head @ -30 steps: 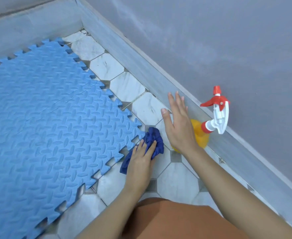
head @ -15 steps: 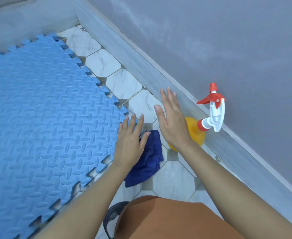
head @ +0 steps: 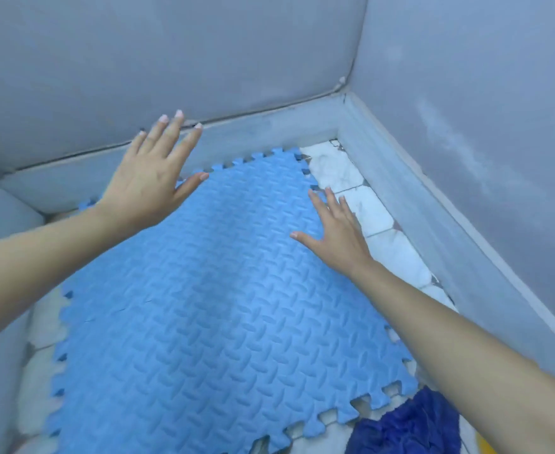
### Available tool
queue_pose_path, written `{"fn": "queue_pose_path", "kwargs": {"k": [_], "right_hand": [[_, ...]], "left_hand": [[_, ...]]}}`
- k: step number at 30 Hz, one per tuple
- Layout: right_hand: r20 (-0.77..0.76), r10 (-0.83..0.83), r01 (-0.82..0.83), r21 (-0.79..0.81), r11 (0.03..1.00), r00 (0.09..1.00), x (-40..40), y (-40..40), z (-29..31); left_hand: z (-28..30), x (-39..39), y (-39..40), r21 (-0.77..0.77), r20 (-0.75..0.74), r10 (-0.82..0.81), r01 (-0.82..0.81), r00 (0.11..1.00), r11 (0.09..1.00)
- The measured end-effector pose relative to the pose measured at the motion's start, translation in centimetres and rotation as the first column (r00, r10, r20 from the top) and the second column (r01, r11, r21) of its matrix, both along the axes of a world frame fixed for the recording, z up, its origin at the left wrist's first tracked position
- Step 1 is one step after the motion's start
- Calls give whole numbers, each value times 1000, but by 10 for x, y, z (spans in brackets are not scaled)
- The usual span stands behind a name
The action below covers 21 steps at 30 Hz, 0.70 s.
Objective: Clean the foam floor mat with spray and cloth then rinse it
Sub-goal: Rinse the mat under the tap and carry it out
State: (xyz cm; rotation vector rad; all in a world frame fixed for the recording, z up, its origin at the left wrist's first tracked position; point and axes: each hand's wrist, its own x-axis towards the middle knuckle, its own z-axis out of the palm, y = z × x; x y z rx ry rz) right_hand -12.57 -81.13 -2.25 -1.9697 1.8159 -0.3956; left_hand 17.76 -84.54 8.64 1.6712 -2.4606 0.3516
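A blue foam mat (head: 210,309) with puzzle-cut edges lies flat on the tiled floor and fills most of the view. My left hand (head: 153,178) hovers with spread fingers over the mat's far left edge, near the skirting. My right hand (head: 336,232) reaches out flat with straight fingers above the mat's right edge; I cannot tell whether it touches. Both hands hold nothing. A dark blue cloth (head: 410,424) lies crumpled on the tiles at the mat's near right corner. Only a yellow sliver of the spray bottle (head: 484,448) shows at the bottom right.
Grey walls (head: 466,93) meet in a corner at the back right, with a pale skirting (head: 269,126) along their base. A strip of white marble-look tiles (head: 371,211) runs between the mat and the right wall.
Both hands have left the cloth and bottle area and reached forward over the mat. The view has swung left and up, so the bottle has nearly left the frame.
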Motion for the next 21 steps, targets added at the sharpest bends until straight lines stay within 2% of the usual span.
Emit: {"fn": "queue_pose_path", "kwargs": {"k": [2, 4, 6, 8, 10, 12, 14, 16, 17, 18, 19, 21], "right_hand": [[-47, 22, -19, 51, 999, 999, 23, -32, -9], [-118, -28, 42, 125, 991, 993, 37, -58, -20], [-152, -126, 158, 220, 963, 980, 41, -72, -35], [-144, -237, 270, 297, 916, 961, 39, -77, -50], [-148, -276, 311, 334, 890, 950, 37, -78, -53], [-138, -280, 311, 342, 887, 950, 36, -83, -53], [-103, -283, 301, 332, 894, 954, 35, -90, -46], [37, -387, 350, 353, 867, 921, 27, -100, -39], [141, -484, 400, 391, 829, 864, 21, -107, -35], [233, -571, 439, 439, 784, 787, 16, -112, -30], [293, -622, 453, 477, 753, 726, 12, -115, -23], [357, -624, 415, 509, 754, 696, 8, -115, -11]], "left_hand": [[-3, 53, 13, 6, 9, 109, -109, 994, 994], [-27, 96, 33, 66, 39, 235, -237, 971, 969], [-65, 128, 53, 183, 65, 414, -419, 908, 889], [-105, 150, 75, 313, 46, 652, -630, 757, 710], [-138, 163, 101, 461, 68, 821, -747, 568, 479], [-159, 166, 122, 637, 32, 908, -708, 417, 303], [-166, 165, 127, 729, -91, 965, -643, 246, 233], [-158, 164, 117, 750, -192, 979, -634, 65, 189], [-151, 166, 110, 773, -248, 968, -611, -39, 173], [-144, 168, 103, 795, -323, 938, -575, -128, 195], [-137, 170, 98, 812, -379, 905, -538, -192, 225], [-130, 178, 92, 839, -407, 874, -487, -265, 243]]}}
